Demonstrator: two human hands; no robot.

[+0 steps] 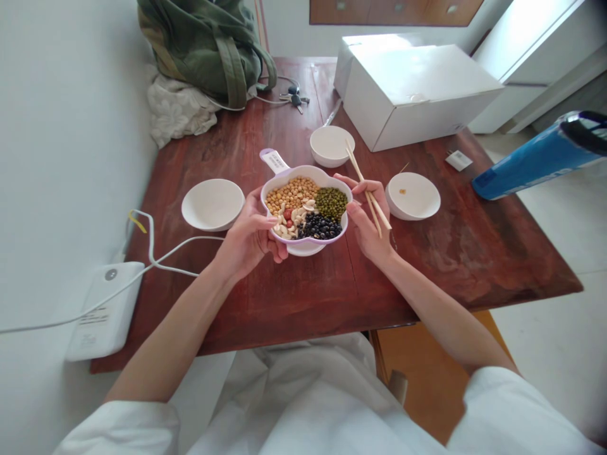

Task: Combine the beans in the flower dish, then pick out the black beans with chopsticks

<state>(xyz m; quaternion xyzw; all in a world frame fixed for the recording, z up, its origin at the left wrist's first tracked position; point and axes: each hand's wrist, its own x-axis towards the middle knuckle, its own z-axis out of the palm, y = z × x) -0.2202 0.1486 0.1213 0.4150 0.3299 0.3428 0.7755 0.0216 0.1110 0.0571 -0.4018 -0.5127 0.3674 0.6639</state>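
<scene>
A flower-shaped white and lilac dish (327, 177) holds yellow soybeans, green mung beans, black beans and a mix of pale seeds with a few red ones. My left hand (251, 237) grips its left rim, fingers curled under and thumb on top. My right hand (367, 215) rests against the dish's right side and holds a pair of wooden chopsticks (367, 189), tips pointing away from me. Three white bowls stand around it: one on the left (212, 203), one behind (331, 145), and one on the right (412, 195) with a single small bean inside.
The dark red wooden table (294, 297) also carries a white box (417, 91), a green bag (208, 44) on crumpled cloth, keys (294, 98) and a small white tag (458, 160). A white device (104, 309) with cable sits at the left edge. A blue bottle (540, 158) pokes in from the right.
</scene>
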